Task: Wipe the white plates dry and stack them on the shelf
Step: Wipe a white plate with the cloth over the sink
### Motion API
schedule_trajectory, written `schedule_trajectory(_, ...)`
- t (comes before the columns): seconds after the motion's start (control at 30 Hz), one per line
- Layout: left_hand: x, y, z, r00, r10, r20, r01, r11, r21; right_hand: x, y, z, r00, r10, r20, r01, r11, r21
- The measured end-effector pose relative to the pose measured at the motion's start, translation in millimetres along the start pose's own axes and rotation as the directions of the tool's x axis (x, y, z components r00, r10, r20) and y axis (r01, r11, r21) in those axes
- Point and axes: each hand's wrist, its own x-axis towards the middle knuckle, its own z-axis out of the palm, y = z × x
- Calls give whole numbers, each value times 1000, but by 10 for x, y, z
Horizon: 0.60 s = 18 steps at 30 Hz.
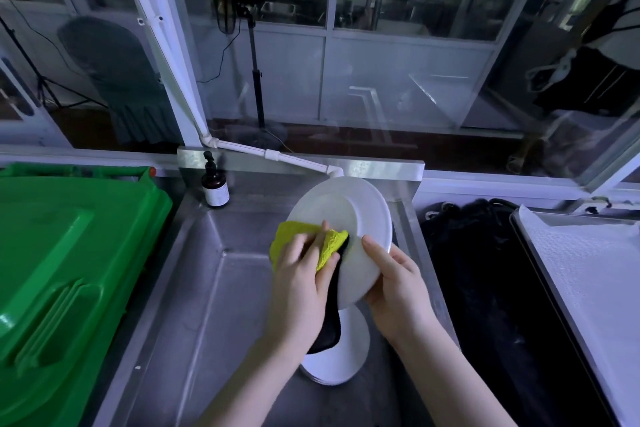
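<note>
Over the steel sink (194,288) I hold a white plate (349,218), tilted up on edge. My right hand (394,284) grips its lower right rim, thumb on the face. My left hand (301,281) presses a yellow cloth with a black underside (330,244) against the plate's lower left face; the black part hangs down below my palm. A stack of white plates (341,360) lies in the sink bottom under my hands, partly hidden by the cloth and my left wrist.
A green bin lid (69,253) fills the left side. A brown pump bottle (214,185) stands at the sink's back left corner. A white pipe (277,154) runs along the back ledge. A dark mat (491,288) and a metal tray (588,281) lie to the right.
</note>
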Motion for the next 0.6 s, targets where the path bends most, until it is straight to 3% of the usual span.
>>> schedule_trajectory(0.07, 32, 28, -8, 998, 22, -52, -23, 999, -31, -4, 26, 25, 1000, 19, -2, -19, 1000, 11)
schedule_trajectory(0.2, 29, -140, -20, 992, 117, 41, -116, 993, -25, -1, -68, -17, 1000, 0, 14, 0, 999, 33)
schedule_trajectory(0.33, 150, -361, -93, 994, -3, 108, 15, 994, -107, -20, -133, -51, 999, -31, 45, 31, 1000, 5)
schedule_trajectory(0.5, -13, -153, -104, 947, 251, 199, -238, 967, -90, -46, -137, -32, 997, -32, 65, 30, 999, 18)
schedule_trajectory(0.6, 139, -105, -90, 937, 262, 231, -252, 965, -73, -54, -110, 10, 996, -22, 81, 23, 1000, -6)
